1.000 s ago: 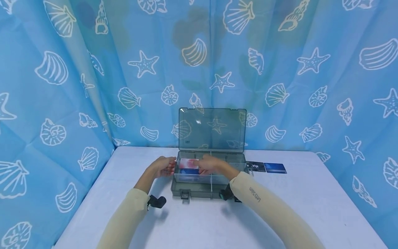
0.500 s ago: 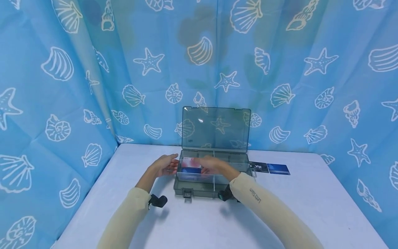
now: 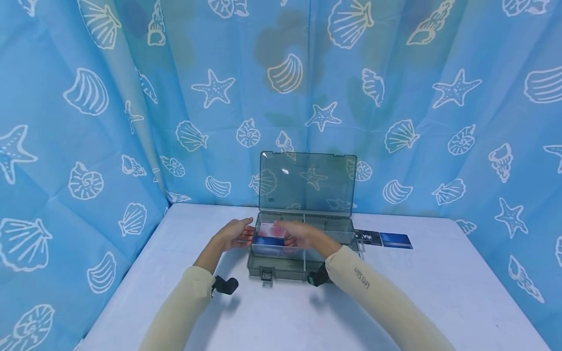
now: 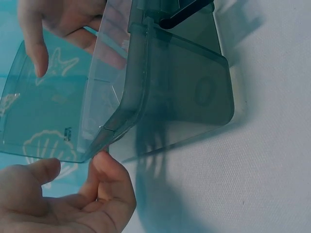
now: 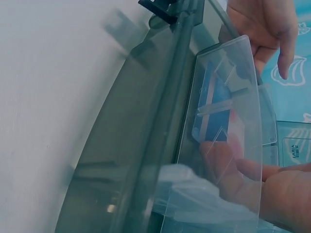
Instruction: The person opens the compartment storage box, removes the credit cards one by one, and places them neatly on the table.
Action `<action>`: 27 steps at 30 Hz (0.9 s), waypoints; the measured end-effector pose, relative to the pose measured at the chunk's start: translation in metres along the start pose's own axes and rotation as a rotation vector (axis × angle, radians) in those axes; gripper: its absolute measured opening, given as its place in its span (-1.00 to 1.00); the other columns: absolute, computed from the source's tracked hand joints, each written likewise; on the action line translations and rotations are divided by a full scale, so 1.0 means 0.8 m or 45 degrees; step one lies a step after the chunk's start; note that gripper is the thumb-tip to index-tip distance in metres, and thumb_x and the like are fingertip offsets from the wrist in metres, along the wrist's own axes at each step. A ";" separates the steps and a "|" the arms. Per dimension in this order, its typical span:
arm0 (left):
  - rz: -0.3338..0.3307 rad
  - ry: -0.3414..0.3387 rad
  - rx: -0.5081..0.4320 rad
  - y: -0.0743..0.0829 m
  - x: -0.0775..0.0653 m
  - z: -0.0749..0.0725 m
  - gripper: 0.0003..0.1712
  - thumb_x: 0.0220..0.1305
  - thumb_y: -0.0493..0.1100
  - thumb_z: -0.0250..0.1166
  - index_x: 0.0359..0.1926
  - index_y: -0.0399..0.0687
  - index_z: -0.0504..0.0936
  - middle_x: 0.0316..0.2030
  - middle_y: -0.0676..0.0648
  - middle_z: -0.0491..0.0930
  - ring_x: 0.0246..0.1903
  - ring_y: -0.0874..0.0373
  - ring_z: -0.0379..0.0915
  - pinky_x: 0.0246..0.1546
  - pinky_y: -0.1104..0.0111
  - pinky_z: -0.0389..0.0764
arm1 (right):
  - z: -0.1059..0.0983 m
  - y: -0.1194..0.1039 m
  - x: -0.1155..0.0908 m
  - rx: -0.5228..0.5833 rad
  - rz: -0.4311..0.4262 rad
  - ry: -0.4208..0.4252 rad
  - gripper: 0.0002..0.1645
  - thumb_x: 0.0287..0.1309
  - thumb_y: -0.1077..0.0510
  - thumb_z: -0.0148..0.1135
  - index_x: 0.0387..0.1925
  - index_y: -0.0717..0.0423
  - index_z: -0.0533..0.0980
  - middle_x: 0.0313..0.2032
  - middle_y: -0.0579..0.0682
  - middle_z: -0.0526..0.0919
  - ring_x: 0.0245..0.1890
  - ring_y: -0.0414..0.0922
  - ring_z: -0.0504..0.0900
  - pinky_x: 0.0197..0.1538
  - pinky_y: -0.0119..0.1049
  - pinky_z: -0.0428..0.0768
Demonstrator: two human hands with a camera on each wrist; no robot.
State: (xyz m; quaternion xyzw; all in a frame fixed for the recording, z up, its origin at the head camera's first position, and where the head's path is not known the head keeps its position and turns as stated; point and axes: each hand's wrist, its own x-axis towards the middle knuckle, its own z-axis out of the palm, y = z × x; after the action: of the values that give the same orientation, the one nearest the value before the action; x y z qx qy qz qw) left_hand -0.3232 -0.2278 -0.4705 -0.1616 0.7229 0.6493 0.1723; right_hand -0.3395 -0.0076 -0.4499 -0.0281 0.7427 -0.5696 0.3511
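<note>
In the head view, a smoky clear compartment box (image 3: 281,263) stands on the table with its lid (image 3: 307,183) raised. Its near-left section holds a pink-and-white card (image 3: 271,230) and a blue card (image 3: 269,241) in front of it. My right hand (image 3: 299,234) reaches into that section, fingertips at the cards' right end. The right wrist view shows these fingers through the clear divider (image 5: 252,116), with the thumb spread apart from them. My left hand (image 3: 234,233) is at the box's left side; in the left wrist view, its fingertips touch the box corner and its thumb is apart.
Right of the box lie a black card marked Vip (image 3: 369,237) and another blue card (image 3: 396,240). A white cloth covers the table (image 3: 281,317). Behind hangs a blue shell-print curtain (image 3: 219,146). A front latch (image 3: 266,275) sticks out from the box.
The head view has shifted, so the scene sits slightly farther right. My right thumb has spread farther from the fingers beside the cards. My left hand stays at the box's left side.
</note>
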 end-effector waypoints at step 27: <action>-0.003 0.006 0.022 -0.001 -0.004 0.003 -0.48 0.52 0.09 -0.06 0.02 -0.33 0.47 -0.28 -0.10 0.50 -0.35 0.15 0.45 -0.28 0.38 0.62 | 0.003 0.011 -0.001 -0.044 -0.176 0.092 -0.75 0.28 0.40 0.05 -0.07 0.53 0.44 -0.19 0.27 0.56 -0.33 -0.07 0.62 -0.18 -0.27 0.69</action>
State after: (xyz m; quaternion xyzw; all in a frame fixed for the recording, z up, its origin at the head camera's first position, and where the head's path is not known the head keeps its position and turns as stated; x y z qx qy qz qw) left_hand -0.3202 -0.2254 -0.4700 -0.1623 0.7288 0.6424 0.1728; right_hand -0.3347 -0.0059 -0.4578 -0.0649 0.7609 -0.5801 0.2835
